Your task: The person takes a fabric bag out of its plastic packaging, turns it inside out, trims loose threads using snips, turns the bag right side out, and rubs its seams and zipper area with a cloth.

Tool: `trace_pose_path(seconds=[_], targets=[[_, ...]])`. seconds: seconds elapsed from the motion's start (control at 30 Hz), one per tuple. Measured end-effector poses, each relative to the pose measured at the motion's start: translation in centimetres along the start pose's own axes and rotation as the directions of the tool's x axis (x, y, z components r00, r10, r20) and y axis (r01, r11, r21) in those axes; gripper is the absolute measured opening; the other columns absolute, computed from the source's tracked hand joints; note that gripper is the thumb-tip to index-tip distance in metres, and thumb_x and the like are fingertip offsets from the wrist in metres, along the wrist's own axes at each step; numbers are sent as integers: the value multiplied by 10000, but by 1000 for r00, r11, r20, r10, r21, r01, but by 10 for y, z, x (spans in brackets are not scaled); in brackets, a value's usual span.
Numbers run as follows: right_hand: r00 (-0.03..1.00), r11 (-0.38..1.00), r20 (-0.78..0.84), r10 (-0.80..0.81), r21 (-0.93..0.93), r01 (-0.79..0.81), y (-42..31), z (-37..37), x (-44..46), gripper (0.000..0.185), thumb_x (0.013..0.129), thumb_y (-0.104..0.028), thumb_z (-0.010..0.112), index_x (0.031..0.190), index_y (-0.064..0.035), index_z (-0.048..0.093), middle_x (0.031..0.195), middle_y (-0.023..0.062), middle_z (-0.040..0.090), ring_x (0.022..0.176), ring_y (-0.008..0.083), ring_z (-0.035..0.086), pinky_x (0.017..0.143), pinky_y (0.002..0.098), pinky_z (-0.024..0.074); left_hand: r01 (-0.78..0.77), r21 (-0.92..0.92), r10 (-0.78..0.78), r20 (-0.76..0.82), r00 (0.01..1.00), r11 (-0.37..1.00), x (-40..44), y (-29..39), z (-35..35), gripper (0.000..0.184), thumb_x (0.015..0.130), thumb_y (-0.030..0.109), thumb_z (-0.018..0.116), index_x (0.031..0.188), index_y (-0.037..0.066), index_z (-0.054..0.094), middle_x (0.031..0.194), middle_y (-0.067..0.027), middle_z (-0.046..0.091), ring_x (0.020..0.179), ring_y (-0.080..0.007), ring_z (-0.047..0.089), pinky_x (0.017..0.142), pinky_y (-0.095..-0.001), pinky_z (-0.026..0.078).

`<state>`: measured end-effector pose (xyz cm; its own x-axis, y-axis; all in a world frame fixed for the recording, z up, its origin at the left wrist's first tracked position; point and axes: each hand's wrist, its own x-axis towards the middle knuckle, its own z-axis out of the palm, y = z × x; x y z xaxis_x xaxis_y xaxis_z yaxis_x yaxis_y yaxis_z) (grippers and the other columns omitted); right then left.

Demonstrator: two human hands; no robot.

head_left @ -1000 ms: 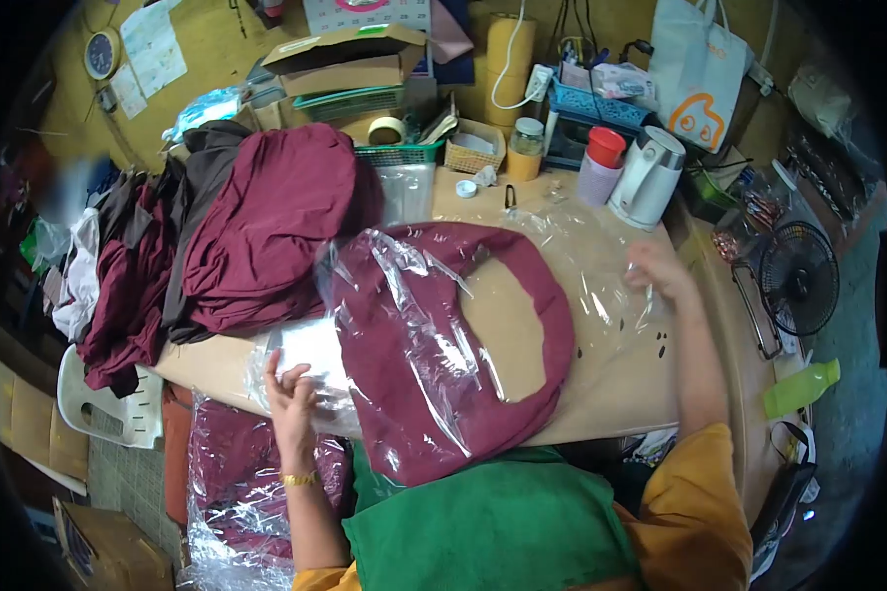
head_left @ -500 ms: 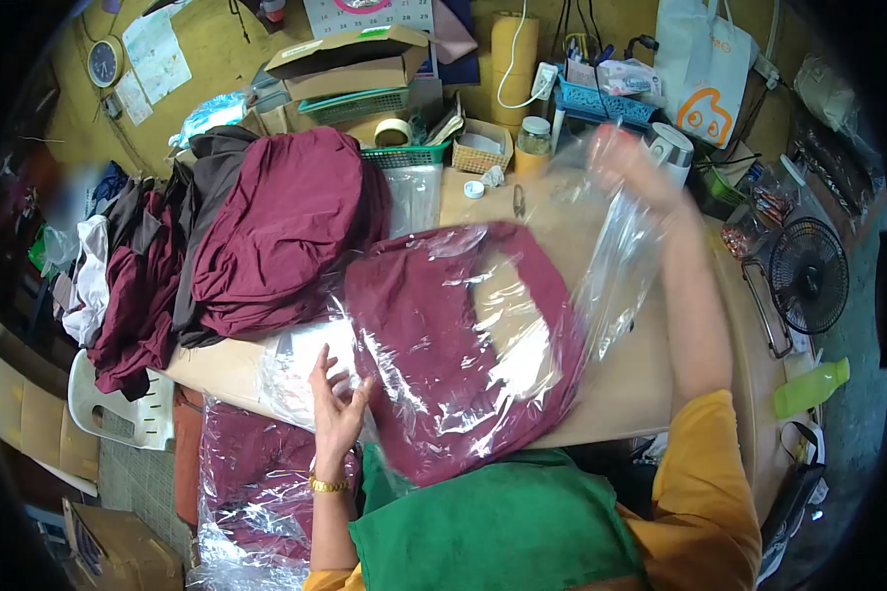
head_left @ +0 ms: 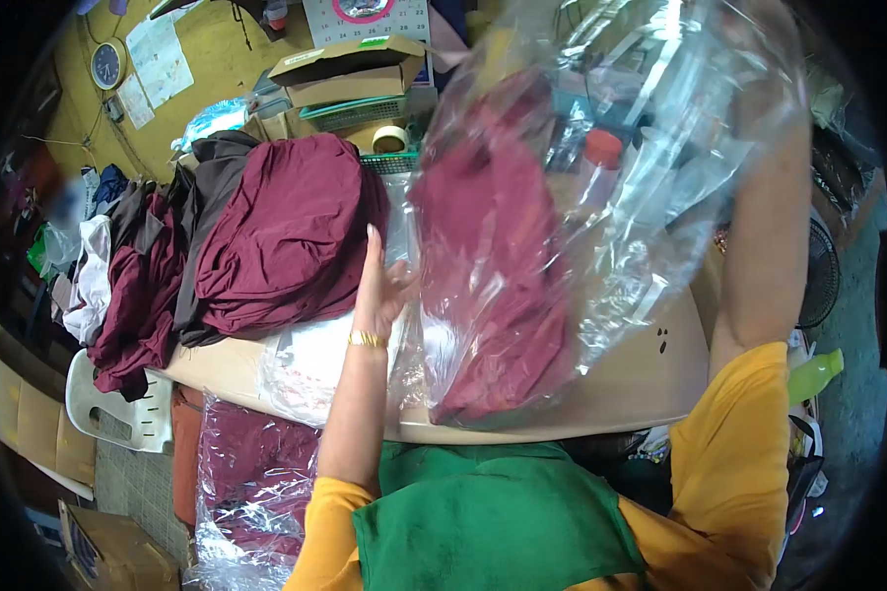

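A clear plastic bag (head_left: 650,246) is raised over the table with a maroon cloth piece (head_left: 493,236) inside, hanging lengthwise. At the upper right, my right hand (head_left: 759,59) grips the bag's upper end, partly covered by film and blurred. My left hand (head_left: 389,291) is open beside the bag's left side, fingers apart and pointing up; whether it touches the film I cannot tell. Left of it lies a pile of maroon cloth pieces (head_left: 281,231). Below that, flat clear bags (head_left: 310,364) rest on the table's front edge.
The table (head_left: 650,384) stands against a wall. A cardboard box (head_left: 350,74), a tape roll (head_left: 389,138) and a red-capped container (head_left: 601,163) are at the back. Bagged maroon cloth (head_left: 256,473) is below the front edge, near a white chair (head_left: 118,404). A fan (head_left: 818,276) stands right.
My right hand has lifted the bag up and to the right, and the maroon cloth has swung upright off the table. My left hand has moved up and slightly right.
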<state>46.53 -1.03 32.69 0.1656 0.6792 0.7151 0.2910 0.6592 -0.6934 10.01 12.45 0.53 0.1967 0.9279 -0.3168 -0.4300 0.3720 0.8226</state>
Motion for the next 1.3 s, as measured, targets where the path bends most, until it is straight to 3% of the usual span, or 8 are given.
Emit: trace_pose_path(seconds=[0.07,0.2,0.3,0.47,0.8,0.9,1.0,1.3], targets=[[997,999,-81,1,-43,-5,-9,-30,-22,288,1003,-254,537,1189,-41,590,808,-30,560,634,71,522,540,209,422,330,-148,-288,249,925,932,46,8,-2,1111,797,740,607,1509,-24,226,1426,-221,428,1114,-341,607,970,-449,502],[968,995,-250,15,-94,-40,-25,-87,-77,293,1016,-245,518,1202,-30,588,765,-41,542,607,60,505,517,190,410,286,63,-285,422,860,956,26,49,44,714,860,589,664,1252,-1,572,992,-89,643,722,-157,629,691,-249,540],[922,991,-383,57,-90,-99,-31,-125,-127,298,1026,-238,503,1212,-22,587,733,-49,529,586,51,492,500,176,401,5,112,-58,479,876,994,34,72,39,146,919,221,670,797,170,608,597,141,434,519,1,355,494,-197,284],[904,882,-229,361,399,-251,11,-199,-227,291,1044,-239,473,1206,-32,598,741,-36,529,585,31,488,479,164,377,-347,237,228,417,880,907,-21,146,21,108,891,155,671,811,92,635,651,73,506,549,-35,432,495,-182,308],[869,779,-242,432,586,-225,50,-121,-287,232,978,-225,588,1137,-58,619,906,54,656,655,90,581,580,235,478,-856,336,818,296,493,393,-101,267,14,188,1009,243,556,1050,75,629,924,36,626,768,-65,542,727,-263,462],[766,897,-468,440,203,-392,76,-73,-277,140,931,-170,647,1040,-82,636,934,49,671,721,74,586,664,247,494,-578,777,907,398,140,-251,-64,239,31,287,1019,246,507,1000,-30,581,845,-112,626,723,-191,574,667,-348,470],[708,798,-385,592,156,-583,138,-60,-314,69,925,-143,659,906,-91,616,813,-26,618,648,34,506,585,231,426,-337,909,848,369,380,-245,-9,159,19,248,950,187,569,1119,20,497,903,-220,633,839,-444,608,753,-478,494],[662,654,-368,653,-166,-738,181,-59,-363,149,929,-115,651,808,-71,576,669,-60,537,573,20,429,505,211,347,-466,677,280,693,665,-569,5,-36,-7,685,953,588,424,1499,179,372,1577,-164,271,1467,-376,206,1158,-602,163]])
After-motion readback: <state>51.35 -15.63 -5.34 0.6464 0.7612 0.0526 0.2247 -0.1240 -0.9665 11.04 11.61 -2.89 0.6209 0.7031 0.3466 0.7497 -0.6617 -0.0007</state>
